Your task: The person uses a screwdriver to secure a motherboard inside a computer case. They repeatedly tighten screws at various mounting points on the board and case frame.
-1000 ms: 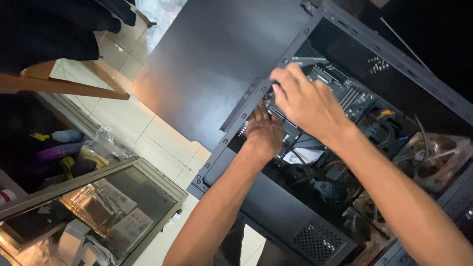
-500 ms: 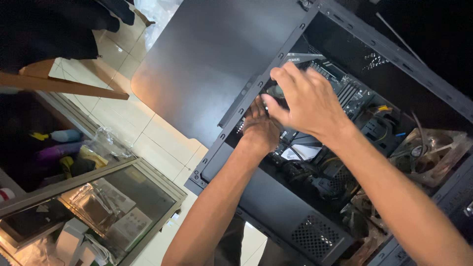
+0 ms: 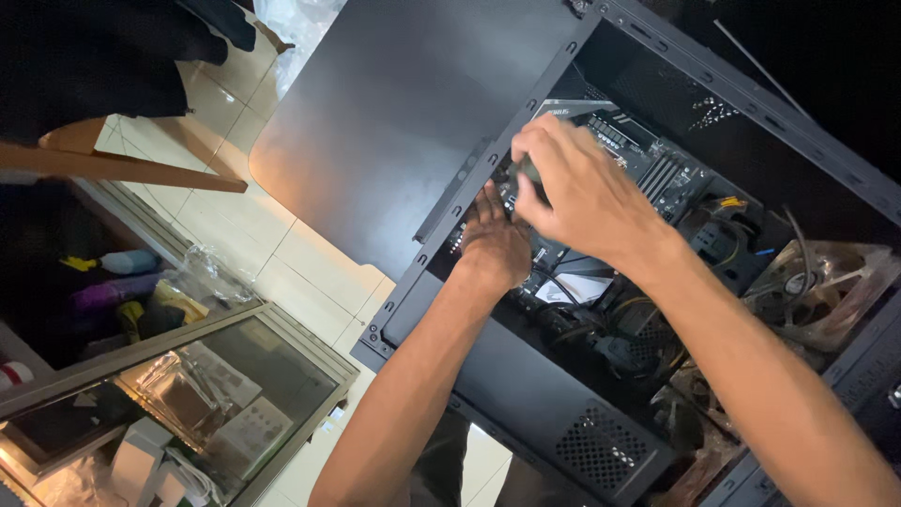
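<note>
Head view: left hand (image 3: pixel 495 246) braces flat inside the open computer case (image 3: pixel 526 441) near its upper edge, while right hand (image 3: pixel 572 192) pinches a small dark part (image 3: pixel 528 171) above the motherboard (image 3: pixel 648 164); steady, vertical alignment seems advisable.

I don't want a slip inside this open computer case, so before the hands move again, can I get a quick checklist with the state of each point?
1. Side of the computer case open for access: ok.
2. Both hands inside the opening: ok; the left hand is low by the motherboard, the right hand above it.
3. Right hand's grip on a small dark tool or part: cannot tell, the fingers hide it.
4. Left hand's grip: cannot tell, seen from the back only.
5. Loose cables away from the hands: not ok, they lie just below the left wrist.
6. Clear fan out of the way: ok.
</note>
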